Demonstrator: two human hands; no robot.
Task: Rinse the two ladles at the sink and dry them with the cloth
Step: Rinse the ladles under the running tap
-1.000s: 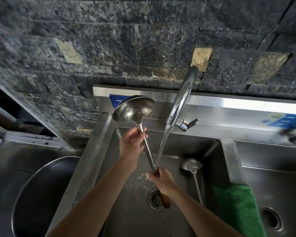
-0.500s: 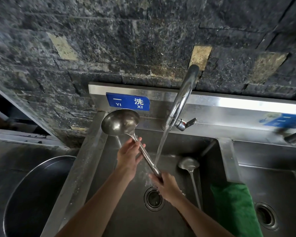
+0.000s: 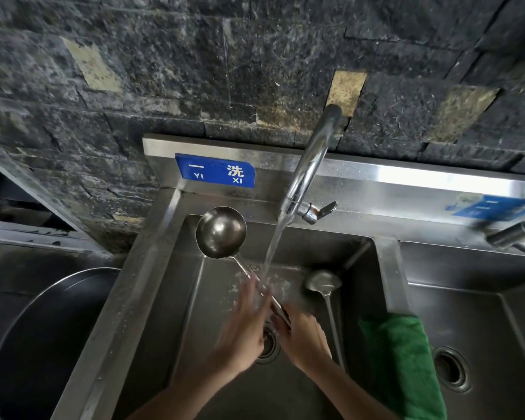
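A large steel ladle (image 3: 221,231) is held over the left sink basin (image 3: 182,298), bowl up and to the left, its shaft running down to the right under the water stream (image 3: 273,247). My right hand (image 3: 303,338) grips the ladle's handle end. My left hand (image 3: 246,325) lies with straight fingers against the wet shaft, in the stream. A second, smaller ladle (image 3: 323,281) lies in the same basin at the right wall. A green cloth (image 3: 403,362) hangs over the divider between the basins.
The tap (image 3: 311,160) rises from the back ledge with its lever (image 3: 322,209) at the base. A second basin (image 3: 479,328) with a drain lies right. A large dark round pan (image 3: 40,338) stands left of the sink. A dark stone wall is behind.
The ladle has come down and toward the tap, its bowl now lower in the basin. My left hand slid down the shaft into the stream, close to my right hand.
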